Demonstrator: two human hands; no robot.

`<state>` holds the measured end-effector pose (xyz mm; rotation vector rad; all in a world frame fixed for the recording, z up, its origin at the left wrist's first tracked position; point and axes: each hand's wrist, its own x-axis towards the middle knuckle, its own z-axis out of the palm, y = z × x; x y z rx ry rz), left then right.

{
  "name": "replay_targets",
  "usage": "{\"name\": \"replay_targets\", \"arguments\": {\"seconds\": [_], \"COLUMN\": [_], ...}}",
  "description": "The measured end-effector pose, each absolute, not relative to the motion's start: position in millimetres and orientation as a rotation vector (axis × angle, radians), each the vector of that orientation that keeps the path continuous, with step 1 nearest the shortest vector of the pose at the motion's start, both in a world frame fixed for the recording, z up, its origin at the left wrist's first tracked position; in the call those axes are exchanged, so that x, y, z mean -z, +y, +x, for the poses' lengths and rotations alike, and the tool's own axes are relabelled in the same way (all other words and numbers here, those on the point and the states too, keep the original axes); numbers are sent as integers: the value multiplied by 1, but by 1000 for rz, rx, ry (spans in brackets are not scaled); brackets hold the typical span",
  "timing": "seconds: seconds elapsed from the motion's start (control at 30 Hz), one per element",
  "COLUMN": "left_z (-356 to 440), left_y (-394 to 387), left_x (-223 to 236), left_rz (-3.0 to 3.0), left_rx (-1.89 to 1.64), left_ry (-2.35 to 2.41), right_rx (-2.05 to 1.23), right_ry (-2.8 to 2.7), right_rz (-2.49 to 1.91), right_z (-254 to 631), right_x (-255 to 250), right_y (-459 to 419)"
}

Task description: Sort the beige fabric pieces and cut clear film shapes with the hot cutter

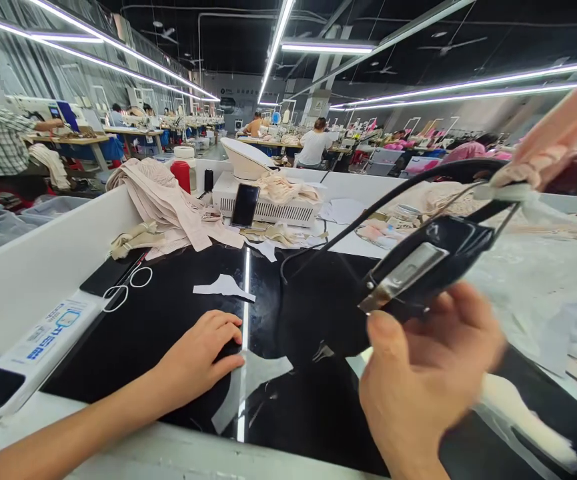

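Observation:
My right hand (pixel 425 373) is closed round a black handheld iron (pixel 425 263) with a metal plate, lifted above the table; its black cord (pixel 368 213) loops back across the bench. My left hand (pixel 203 353) lies flat, fingers together, pressing black fabric (pixel 168 327) onto the dark table top. A pale cut fabric piece (pixel 251 383) lies just right of that hand, another white piece (pixel 223 287) farther back. Scissors with white handles (pixel 128 287) rest at the left.
Beige garments (pixel 163 200) are piled at the back left beside a red bottle (pixel 182 175), a phone (pixel 245 205) leaning on a white box, and a white machine (pixel 245 160). Clear plastic sheeting (pixel 533 280) covers the right. Other workers sit at distant benches.

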<state>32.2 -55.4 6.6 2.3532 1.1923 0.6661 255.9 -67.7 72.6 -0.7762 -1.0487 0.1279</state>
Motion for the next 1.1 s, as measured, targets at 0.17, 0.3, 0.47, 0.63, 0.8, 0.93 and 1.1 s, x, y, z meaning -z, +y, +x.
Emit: {"name": "replay_targets", "arguments": {"seconds": [0.17,0.3,0.47,0.63,0.8,0.93,1.1], "left_z": [34,34,31,25,19,12,5], "left_y": [-57,-57,-50,-32,-4,21,41], "left_x": [-8,-9,-23,-30,-28,-27,-23], "left_rz": [2268,2188,1908,1574,1540,1680,2053], "left_rx": [-653,-774,-738,-843,-923,-987,-930], "left_ry": [1157,1079,1118,1085,1178,1307,1458], "right_rx": [93,37,-383,-728,-596,-489,-301], "right_ry": [-1411,-2076,-2136,-1986,-1835,-1858,-1925], "right_rz": [-793,-809,-984,-1106,-1212,-1290,-1440], "right_z": [257,247,235,225,208,195,182], "right_x": [-65,-38,-20,-32,-33,-26,-16], "right_y": [-88,-82,-60,-42,-11,16,33]}}
